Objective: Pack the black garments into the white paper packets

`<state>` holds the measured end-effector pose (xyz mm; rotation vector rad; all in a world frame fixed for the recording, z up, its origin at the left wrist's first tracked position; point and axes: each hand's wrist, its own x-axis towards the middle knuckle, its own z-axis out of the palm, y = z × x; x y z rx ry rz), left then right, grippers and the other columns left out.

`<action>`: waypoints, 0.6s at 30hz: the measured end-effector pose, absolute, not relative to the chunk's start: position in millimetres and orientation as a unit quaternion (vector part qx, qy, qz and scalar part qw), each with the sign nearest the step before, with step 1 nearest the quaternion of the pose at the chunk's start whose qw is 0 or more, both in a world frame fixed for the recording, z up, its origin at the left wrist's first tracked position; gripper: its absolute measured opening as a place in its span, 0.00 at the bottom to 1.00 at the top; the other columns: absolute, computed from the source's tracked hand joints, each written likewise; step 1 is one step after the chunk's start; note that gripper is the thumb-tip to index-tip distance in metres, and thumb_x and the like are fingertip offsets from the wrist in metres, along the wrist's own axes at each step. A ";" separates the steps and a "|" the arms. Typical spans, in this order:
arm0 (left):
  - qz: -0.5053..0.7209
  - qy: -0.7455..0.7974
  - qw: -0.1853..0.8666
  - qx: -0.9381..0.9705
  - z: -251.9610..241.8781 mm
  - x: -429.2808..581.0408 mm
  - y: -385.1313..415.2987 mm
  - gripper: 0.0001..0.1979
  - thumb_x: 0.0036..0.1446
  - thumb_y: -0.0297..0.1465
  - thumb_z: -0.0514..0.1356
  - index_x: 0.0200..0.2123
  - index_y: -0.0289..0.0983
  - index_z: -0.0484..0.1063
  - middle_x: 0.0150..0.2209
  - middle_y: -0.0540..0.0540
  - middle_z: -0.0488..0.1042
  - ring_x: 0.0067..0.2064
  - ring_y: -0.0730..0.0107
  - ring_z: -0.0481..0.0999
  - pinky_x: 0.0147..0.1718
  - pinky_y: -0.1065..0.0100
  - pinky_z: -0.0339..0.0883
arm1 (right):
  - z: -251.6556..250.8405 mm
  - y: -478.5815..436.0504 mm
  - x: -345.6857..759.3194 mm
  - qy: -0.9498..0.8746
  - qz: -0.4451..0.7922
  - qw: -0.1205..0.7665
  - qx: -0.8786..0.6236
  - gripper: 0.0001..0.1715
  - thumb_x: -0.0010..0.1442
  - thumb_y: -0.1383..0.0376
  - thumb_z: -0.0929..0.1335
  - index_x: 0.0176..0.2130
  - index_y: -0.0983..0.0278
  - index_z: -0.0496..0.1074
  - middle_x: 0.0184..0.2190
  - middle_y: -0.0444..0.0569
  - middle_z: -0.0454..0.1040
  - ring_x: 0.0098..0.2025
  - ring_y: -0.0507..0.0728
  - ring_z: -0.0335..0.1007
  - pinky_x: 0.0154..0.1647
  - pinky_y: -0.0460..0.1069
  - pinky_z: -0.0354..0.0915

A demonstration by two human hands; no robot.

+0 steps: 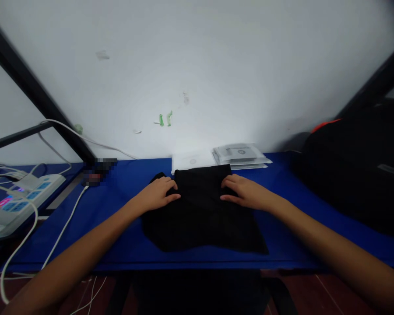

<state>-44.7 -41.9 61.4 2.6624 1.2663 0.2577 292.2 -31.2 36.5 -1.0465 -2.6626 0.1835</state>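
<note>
A piece of black cloth (203, 210), partly folded, lies on the blue table. Its upper part makes a roughly square panel, while the lower edge spreads wider toward the front. On its left side rests my left hand (159, 192), thumb apart from the fingers, fingertips touching the fabric. My right hand (241, 191) lies at the right side of the panel, fingers bent a little and thumb apart, also touching the cloth. Neither hand visibly pinches the fabric. The dark fabric hides how its layers are folded.
Behind the cloth, flat white packets (193, 161) and a stack of grey-white packets (239, 153) lie against the wall. At left are a power strip (29, 197), white cables (67, 218) and a blurred dark object (98, 171). A large black bag (357, 166) fills the right side.
</note>
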 end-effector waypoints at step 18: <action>0.043 0.353 0.449 0.820 99.9 -37.6 -88.8 0.14 0.60 0.42 0.60 0.43 0.38 0.71 0.33 0.47 0.78 0.30 0.69 0.76 0.28 0.69 0.69 | 78.4 -82.3 309.0 -0.869 0.277 0.123 -0.392 0.15 0.66 0.53 0.63 0.37 0.59 0.72 0.32 0.46 0.76 0.34 0.56 0.72 0.35 0.51 0.69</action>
